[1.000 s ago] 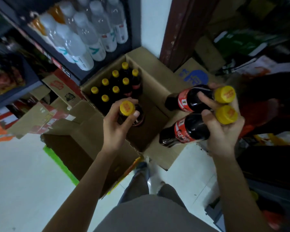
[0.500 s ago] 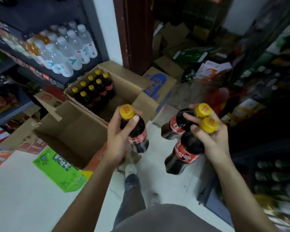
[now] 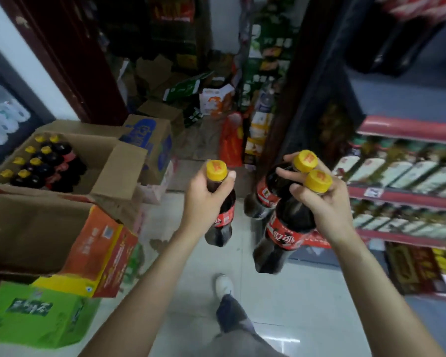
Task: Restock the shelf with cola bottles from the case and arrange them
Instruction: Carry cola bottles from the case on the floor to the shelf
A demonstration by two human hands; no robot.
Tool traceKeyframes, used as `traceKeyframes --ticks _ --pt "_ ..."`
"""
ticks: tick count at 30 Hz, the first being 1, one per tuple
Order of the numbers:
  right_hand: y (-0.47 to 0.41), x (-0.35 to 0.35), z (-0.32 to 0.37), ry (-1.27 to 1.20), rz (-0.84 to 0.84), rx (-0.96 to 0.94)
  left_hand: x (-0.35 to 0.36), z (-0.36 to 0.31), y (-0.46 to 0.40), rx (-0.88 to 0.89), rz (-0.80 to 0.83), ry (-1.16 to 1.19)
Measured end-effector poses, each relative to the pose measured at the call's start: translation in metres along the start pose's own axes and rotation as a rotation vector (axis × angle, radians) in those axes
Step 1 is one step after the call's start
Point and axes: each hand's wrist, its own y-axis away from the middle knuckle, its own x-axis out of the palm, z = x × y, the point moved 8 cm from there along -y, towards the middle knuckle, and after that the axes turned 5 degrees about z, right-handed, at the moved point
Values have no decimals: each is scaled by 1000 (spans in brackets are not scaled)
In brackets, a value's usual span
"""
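My left hand grips one cola bottle by its neck; it has a yellow cap and a red label and hangs upright over the floor. My right hand holds two cola bottles by their necks: a nearer one and a farther one. The open cardboard case sits at the left with several yellow-capped cola bottles still standing inside. A red-edged shelf stands at the right, stocked with rows of bottles.
Stacked cartons, an orange one and a green one, lie at lower left. A blue-printed box sits behind the case. Loose boxes and bags crowd the back doorway. My shoe stands on the white tiled floor.
The view has swung right, away from the case and toward the red-edged shelf. Both hands, still holding their bottles, now hang over the aisle floor instead of over the case.
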Motion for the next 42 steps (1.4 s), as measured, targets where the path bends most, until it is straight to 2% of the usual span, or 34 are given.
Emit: traceKeyframes --ticks 3,6,12,14,20,24,28,35,42 --pt "39 -50 20 52 -76 24 43 -30 14 42 67 -39" --pt "68 -107 41 72 -173 23 87 -63 18 67 114 33" --pt "106 -239 75 35 -312 -77 197 -136 13 228 162 78" --pt "115 -283 87 62 -304 -141 234 -159 7 286 132 114" --pt "118 -406 141 198 -269 -361 323 -240 3 512 -94 248" --pt "94 -454 184 362 -177 -565 360 -286 -14 649 -188 263" --pt "50 -484 200 495 -6 -671 396 -309 -45 673 -194 251" --pt "-23 -541 184 538 221 -597 471 -305 -113 625 -90 212" --pt "-71 -570 163 503 341 -462 518 -306 -175 593 3 113"
